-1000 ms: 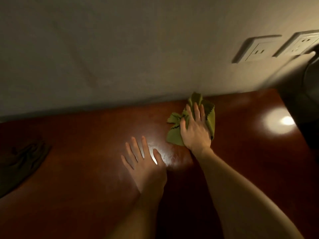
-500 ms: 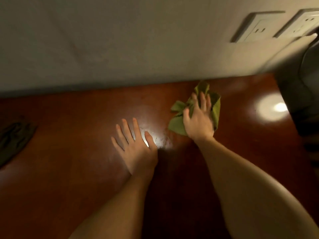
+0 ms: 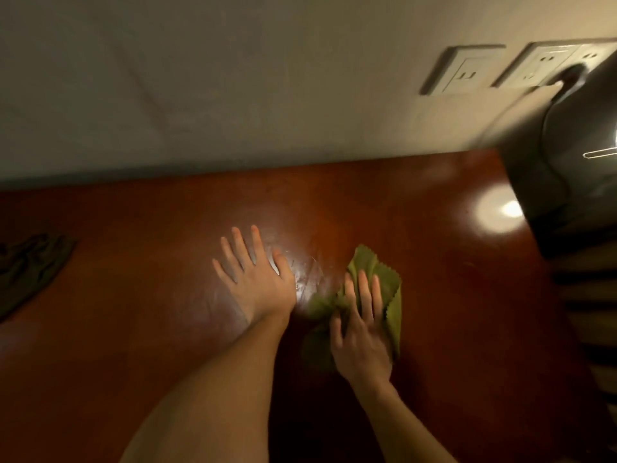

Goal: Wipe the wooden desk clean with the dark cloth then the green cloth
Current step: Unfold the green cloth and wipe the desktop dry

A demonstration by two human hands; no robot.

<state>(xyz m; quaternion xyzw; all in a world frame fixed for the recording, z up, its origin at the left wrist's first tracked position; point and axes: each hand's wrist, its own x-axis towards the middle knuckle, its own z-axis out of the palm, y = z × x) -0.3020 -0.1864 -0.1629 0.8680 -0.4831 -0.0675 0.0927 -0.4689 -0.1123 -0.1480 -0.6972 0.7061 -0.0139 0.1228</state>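
Plainly, the right hand (image 3: 360, 329) presses down with nearly straight fingers on the crumpled green cloth (image 3: 369, 266), which lies on the wooden desk (image 3: 133, 345). Just beside it, the left hand (image 3: 255, 282) rests flat and splayed. The dark cloth (image 3: 30, 275) lies well off to that hand's left.

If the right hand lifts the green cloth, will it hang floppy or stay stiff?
Probably floppy: the green cloth is bunched and creased under the right hand. Likely light, being thin. It should slide easily, since the wooden desk looks glossy.
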